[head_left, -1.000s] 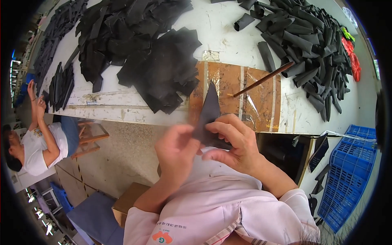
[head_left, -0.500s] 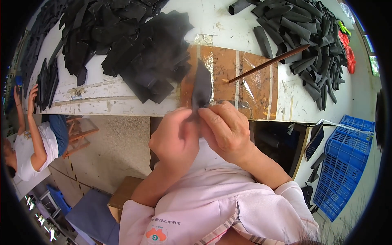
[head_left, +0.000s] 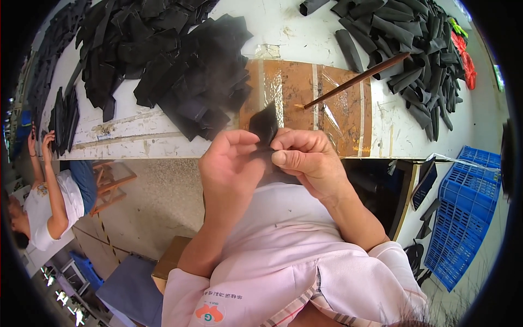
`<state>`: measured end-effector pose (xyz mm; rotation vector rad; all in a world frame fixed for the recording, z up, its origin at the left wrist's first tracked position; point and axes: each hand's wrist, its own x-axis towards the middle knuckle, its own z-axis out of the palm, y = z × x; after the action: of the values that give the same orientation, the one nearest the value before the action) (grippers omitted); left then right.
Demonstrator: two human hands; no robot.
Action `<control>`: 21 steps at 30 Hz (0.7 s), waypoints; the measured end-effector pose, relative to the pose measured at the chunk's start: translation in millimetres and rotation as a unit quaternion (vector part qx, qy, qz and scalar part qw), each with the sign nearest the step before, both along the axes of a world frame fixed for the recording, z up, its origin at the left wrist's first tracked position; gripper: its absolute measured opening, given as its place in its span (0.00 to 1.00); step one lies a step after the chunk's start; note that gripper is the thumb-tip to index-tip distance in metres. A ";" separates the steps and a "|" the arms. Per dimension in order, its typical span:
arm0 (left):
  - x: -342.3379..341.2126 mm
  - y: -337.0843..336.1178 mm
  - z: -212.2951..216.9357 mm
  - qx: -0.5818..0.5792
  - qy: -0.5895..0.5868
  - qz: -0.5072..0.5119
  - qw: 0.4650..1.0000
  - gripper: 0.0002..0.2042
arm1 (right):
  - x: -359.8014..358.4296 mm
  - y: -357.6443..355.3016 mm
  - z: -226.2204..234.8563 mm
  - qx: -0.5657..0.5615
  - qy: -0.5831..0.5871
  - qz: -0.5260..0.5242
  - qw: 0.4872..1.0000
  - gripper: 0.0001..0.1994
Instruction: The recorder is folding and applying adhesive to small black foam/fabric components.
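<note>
Both hands pinch one small black fabric piece (head_left: pixel 265 123) just in front of the table edge. My left hand (head_left: pixel 229 169) grips its lower left side with curled fingers. My right hand (head_left: pixel 308 161) holds its right side between thumb and fingers. The upper tip of the piece sticks up above my fingers, over a brown taped patch (head_left: pixel 305 90) on the white table (head_left: pixel 136 139). A thin brown stick (head_left: pixel 357 79) lies slanted across that patch, untouched.
A heap of flat black fabric pieces (head_left: pixel 180 71) covers the table's left. Rolled black pieces (head_left: pixel 414 49) pile up at the right. A blue plastic crate (head_left: pixel 463 218) stands on the floor to the right. Another person (head_left: pixel 46 201) sits at the far left.
Both hands have lifted the black piece closer to the table edge and folded it smaller; less of it shows above my fingers than before.
</note>
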<state>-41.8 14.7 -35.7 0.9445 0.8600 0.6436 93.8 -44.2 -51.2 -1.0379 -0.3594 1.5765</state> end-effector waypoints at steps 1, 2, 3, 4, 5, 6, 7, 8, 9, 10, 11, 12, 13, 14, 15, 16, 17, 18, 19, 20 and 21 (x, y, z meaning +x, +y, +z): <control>3.8 -3.0 -2.5 0.085 0.063 0.041 0.994 0.12 | -2.5 -1.1 -4.1 0.010 0.085 0.011 0.996 0.02; 6.3 -4.7 -6.0 0.169 0.125 0.080 0.974 0.10 | -4.8 -1.6 -5.3 0.013 0.085 0.011 0.996 0.02; 6.2 -6.9 -12.0 0.172 0.125 0.081 0.974 0.10 | -7.5 -2.7 -5.4 0.015 0.123 0.010 0.992 0.03; 5.0 -9.8 -18.8 0.260 0.157 0.100 0.948 0.07 | -9.8 -4.3 -6.0 0.017 0.161 0.009 0.987 0.05; 5.6 -9.6 -20.8 0.345 0.186 0.115 0.913 0.05 | -9.3 -5.8 -10.1 0.037 0.160 0.016 0.986 0.06; 4.9 -9.9 -18.8 0.348 0.186 0.115 0.912 0.05 | -9.4 -6.1 -11.5 0.040 0.161 0.016 0.986 0.06; 4.5 -9.8 -13.4 0.233 0.150 0.107 0.955 0.05 | -9.7 -6.2 -12.7 0.045 0.101 0.016 0.994 0.07; 6.4 -8.7 -10.7 0.113 0.112 0.099 0.982 0.05 | -7.6 -5.6 -14.3 0.049 0.041 0.016 0.998 0.08; 3.0 -2.3 -12.0 0.035 0.076 0.068 0.994 0.08 | -4.7 -4.8 -18.6 0.043 0.014 0.004 0.999 0.09; -0.7 3.0 -13.4 0.035 0.077 0.067 0.994 0.08 | -3.1 -3.5 -20.2 0.042 0.015 0.004 0.999 0.09; -6.0 4.7 -9.9 -0.071 -0.036 0.019 0.997 0.08 | -3.8 -5.4 -16.2 0.046 0.021 -0.015 0.999 0.09; -8.3 4.4 -6.0 -0.176 -0.148 -0.031 0.973 0.09 | -4.4 -7.7 -12.1 0.049 0.026 -0.034 0.998 0.10; -8.6 2.1 3.5 -0.182 -0.143 -0.061 0.971 0.15 | -5.7 -11.4 -7.0 0.053 0.022 -0.037 0.998 0.10; -6.9 2.9 8.8 -0.182 -0.143 -0.063 0.971 0.15 | -6.4 -13.4 -3.1 0.082 0.042 -0.020 0.996 0.09; -5.1 3.6 13.5 -0.180 -0.198 -0.104 0.958 0.18 | -7.0 -15.8 1.8 0.111 0.061 -0.003 0.992 0.09; -3.5 3.7 20.0 -0.178 -0.253 -0.146 0.940 0.21 | -6.6 -17.4 7.0 0.141 0.078 0.012 0.987 0.08; -3.1 2.5 29.8 -0.180 -0.229 -0.150 0.945 0.28 | -3.1 -18.8 10.9 0.150 0.102 0.054 0.982 0.08; -5.7 2.5 30.8 -0.177 -0.229 -0.157 0.944 0.28 | -1.5 -18.9 18.1 0.154 0.099 0.049 0.982 0.08; -9.9 4.5 31.5 -0.163 -0.245 -0.189 0.937 0.29 | 0.0 -18.9 26.7 0.150 0.069 0.060 0.984 0.08; -11.6 5.5 30.4 -0.150 -0.260 -0.221 0.928 0.29 | -0.1 -20.7 30.9 0.144 0.038 0.071 0.986 0.08; -6.9 3.8 28.8 -0.126 -0.292 -0.200 0.927 0.27 | -1.2 -21.5 29.3 0.165 0.023 0.042 0.985 0.07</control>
<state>-48.7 18.5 -6.9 0.6126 0.1954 0.4087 92.6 -65.6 -21.9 -0.7373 -0.6156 1.5493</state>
